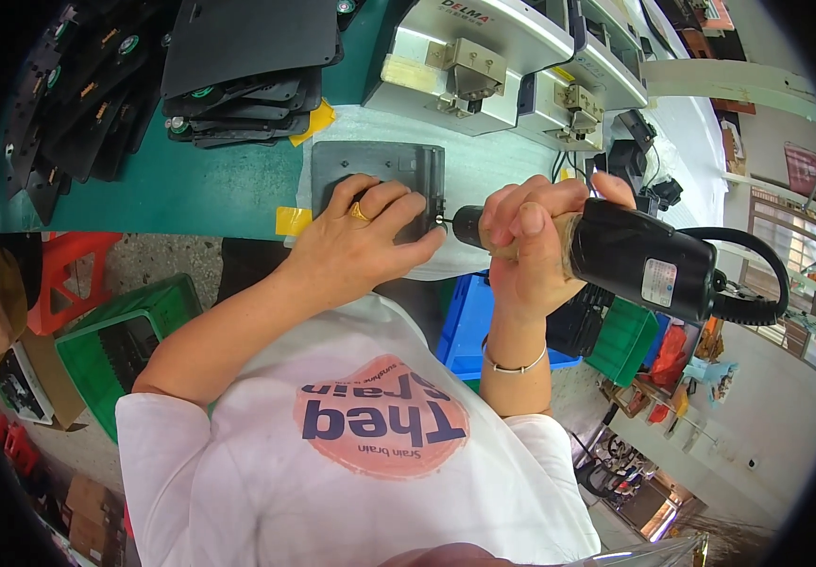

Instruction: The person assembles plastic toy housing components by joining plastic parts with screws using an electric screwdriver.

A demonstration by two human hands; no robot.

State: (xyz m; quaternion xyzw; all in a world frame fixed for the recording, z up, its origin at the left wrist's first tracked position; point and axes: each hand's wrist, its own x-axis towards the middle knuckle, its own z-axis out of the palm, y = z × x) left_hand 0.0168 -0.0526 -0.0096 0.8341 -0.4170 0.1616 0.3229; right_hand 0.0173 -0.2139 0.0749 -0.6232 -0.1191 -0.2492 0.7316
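Note:
A dark grey rectangular plastic panel (377, 163) lies on the pale sheet in front of me. My left hand (370, 222), with a gold ring, is bent over its near half; the fingers press on the top and the thumb reaches the right edge, holding the panel. My right hand (533, 231) is wrapped round a black electric screwdriver (639, 255), held nearly level and pointing left. Its bit meets the panel's right edge, close to my left thumb, at small metal parts (440, 219). Whether the bit sits in a screw is too small to tell.
Stacked black panels (247, 47) stand far left on the green table (210, 198), beside more dark panels (82, 113). Two metal screw-feeder machines (469, 71) line the back. Yellow tape (293, 221) marks the sheet's edge. Below are a green crate (129, 326) and a blue crate (465, 326).

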